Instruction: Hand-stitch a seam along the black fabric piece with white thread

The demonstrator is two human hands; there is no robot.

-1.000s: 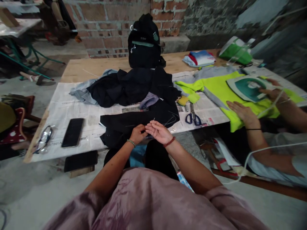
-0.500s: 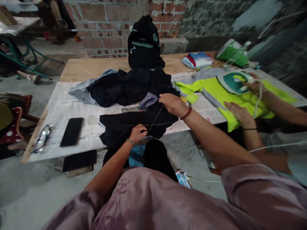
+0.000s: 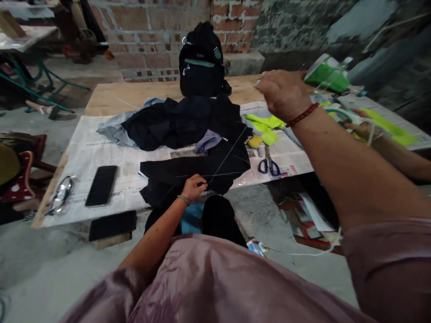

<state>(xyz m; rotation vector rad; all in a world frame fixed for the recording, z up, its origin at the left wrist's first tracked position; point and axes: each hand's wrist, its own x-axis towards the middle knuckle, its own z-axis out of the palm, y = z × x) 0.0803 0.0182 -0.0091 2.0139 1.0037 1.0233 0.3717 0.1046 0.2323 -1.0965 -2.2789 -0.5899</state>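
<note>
My left hand (image 3: 195,187) is closed on the near edge of a black cloth piece (image 3: 168,168), pinching the fabric between thumb and fingers. A thin white thread (image 3: 226,156) rises taut from beside that hand toward my right hand (image 3: 284,94), which is lifted above the table's far right part. The right fingers are pinched together on the thread's end; any needle there is too small to see. A pale line of thread runs across the black cloth. Blue-handled scissors (image 3: 268,166) lie on the newspaper to the right of the cloth.
Dark garments (image 3: 182,119) are heaped behind the cloth, before a black backpack (image 3: 202,63). A phone (image 3: 101,185) and glasses (image 3: 61,195) lie at left; another phone (image 3: 112,225) sits below the table edge. At right, a co-worker's hand (image 3: 365,130) is at a partly hidden iron (image 3: 340,115).
My right hand has moved up and to the right, drawing out a longer stretch of thread. My left hand stays put. The scissors have come into view, while my arm now covers much of the yellow garment.
</note>
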